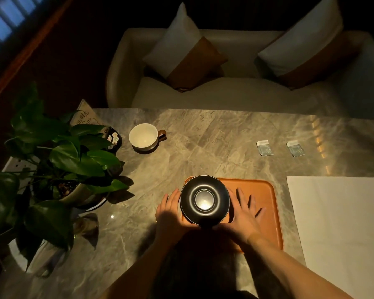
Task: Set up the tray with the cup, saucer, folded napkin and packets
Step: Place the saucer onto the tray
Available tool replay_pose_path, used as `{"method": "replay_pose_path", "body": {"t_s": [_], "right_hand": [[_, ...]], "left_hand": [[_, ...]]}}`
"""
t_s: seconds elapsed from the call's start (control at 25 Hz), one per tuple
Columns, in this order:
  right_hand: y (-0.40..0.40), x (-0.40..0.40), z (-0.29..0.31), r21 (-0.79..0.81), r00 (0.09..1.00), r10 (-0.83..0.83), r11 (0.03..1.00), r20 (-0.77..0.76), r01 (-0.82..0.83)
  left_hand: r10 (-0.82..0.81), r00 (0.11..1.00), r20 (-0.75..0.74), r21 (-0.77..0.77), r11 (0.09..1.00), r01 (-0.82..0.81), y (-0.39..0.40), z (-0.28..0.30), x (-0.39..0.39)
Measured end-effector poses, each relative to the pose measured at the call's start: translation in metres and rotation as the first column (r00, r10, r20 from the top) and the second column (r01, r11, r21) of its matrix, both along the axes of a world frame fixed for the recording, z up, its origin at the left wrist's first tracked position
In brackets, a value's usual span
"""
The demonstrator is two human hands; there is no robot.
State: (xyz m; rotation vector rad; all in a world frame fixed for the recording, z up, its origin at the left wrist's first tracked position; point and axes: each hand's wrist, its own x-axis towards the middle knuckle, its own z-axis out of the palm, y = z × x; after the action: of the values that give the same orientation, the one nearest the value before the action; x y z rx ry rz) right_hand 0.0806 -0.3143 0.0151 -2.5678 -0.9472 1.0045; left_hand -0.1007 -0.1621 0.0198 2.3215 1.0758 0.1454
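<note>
A dark round saucer (204,199) sits over the left end of the orange tray (266,203), overlapping its left and far rims. My left hand (168,209) cups the saucer's left edge and my right hand (244,212) cups its right edge, fingers stretched forward along the sides. I cannot tell whether the saucer rests on the tray or hovers just above it. A white cup (144,135) with a brown handle stands upright at the far left. Two small packets (265,147) (295,148) lie far right. A white napkin (341,223) lies flat to the tray's right.
A leafy potted plant (58,169) fills the table's left side, with a small dark dish (113,140) behind it and a glass (86,225) near its base. A pale sofa (225,91) with two cushions runs along the table's far edge. The room is dim.
</note>
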Motion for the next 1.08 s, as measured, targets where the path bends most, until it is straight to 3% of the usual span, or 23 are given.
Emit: {"method": "replay_pose_path", "body": {"t_s": [0.2, 0.44, 0.8, 1.08], "right_hand": [[-0.014, -0.010, -0.007, -0.052, 1.000, -0.016, 0.999, 0.012, 0.017], [-0.017, -0.013, -0.007, -0.108, 0.999, 0.006, 0.994, 0.031, -0.002], [-0.014, -0.019, -0.007, -0.135, 1.000, 0.001, 0.991, 0.024, 0.002], [-0.020, -0.020, -0.007, -0.105, 1.000, 0.000, 0.995, 0.016, 0.001]], "left_hand": [[-0.047, 0.999, -0.017, -0.093, 0.995, 0.045, -0.006, -0.001, -0.005], [-0.069, 0.993, -0.100, -0.102, 0.993, 0.059, -0.014, -0.005, -0.011], [-0.067, 0.992, -0.109, -0.161, 0.986, 0.048, -0.011, -0.017, -0.018], [-0.156, 0.943, -0.295, -0.092, 0.987, 0.134, 0.003, -0.030, -0.029]]}}
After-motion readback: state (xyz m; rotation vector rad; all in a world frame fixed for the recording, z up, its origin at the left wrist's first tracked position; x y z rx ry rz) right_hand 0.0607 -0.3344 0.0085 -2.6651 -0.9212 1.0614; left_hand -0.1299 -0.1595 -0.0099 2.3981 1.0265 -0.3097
